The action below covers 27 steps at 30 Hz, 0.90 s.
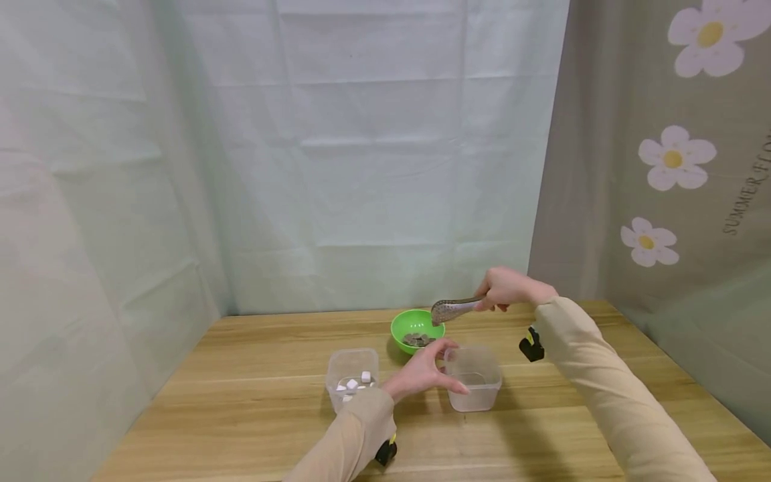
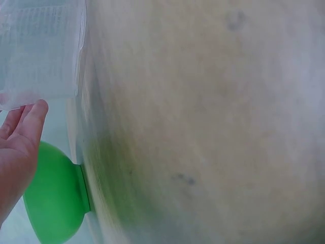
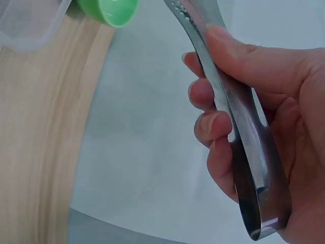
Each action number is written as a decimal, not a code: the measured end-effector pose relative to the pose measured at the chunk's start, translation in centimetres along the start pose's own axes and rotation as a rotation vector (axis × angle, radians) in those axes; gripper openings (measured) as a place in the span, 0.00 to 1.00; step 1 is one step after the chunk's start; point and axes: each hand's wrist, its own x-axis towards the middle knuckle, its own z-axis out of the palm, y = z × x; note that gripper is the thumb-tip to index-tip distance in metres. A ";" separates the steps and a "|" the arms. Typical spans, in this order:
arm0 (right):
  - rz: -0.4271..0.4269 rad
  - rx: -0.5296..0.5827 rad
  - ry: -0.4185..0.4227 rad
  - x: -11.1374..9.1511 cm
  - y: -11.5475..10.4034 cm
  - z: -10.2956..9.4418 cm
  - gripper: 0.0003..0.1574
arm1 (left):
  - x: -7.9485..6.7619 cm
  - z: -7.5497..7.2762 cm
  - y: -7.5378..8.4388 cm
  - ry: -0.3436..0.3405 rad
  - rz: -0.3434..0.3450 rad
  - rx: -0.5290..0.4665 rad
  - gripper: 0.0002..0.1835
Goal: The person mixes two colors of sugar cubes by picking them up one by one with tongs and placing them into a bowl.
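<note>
My right hand (image 1: 508,286) holds metal tongs (image 1: 453,308), their perforated end above the right rim of a green bowl (image 1: 415,318). The right wrist view shows fingers and thumb wrapped around the tongs (image 3: 249,137). Dark, coin-like pieces (image 1: 417,340) lie at the bottom of the bowl. With thumb and fingers spread around its left side, my left hand (image 1: 424,371) grips a clear plastic container (image 1: 474,400). In the left wrist view, fingertips touch that container (image 2: 40,51). Whether anything is between the tong tips cannot be made out.
A second clear container (image 1: 353,358) with several white cubes (image 1: 352,384) stands left of my left hand. Everything stands on a wooden table (image 1: 253,388). Pale cloth (image 1: 373,201) hangs behind it, and a flowered curtain (image 1: 674,157) hangs on the right.
</note>
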 end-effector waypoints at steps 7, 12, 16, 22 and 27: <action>0.089 -0.048 0.027 1.1 -0.4 1.5 0.07 | 0.0 0.0 0.0 -0.007 0.012 -0.007 0.41; 0.129 -0.079 0.016 1.4 -0.8 2.1 0.14 | -0.1 -0.1 0.0 -0.007 -0.007 0.004 0.41; 0.139 -0.084 0.040 1.1 -0.8 2.0 0.15 | -0.1 -0.1 0.1 -0.011 -0.010 0.011 0.42; 0.112 0.001 0.136 0.3 -0.7 2.1 0.12 | -0.1 -0.1 0.1 -0.007 -0.001 0.026 0.43; 0.122 0.102 0.207 -0.8 -0.5 3.5 0.22 | -0.1 -0.1 0.2 -0.018 0.010 0.018 0.42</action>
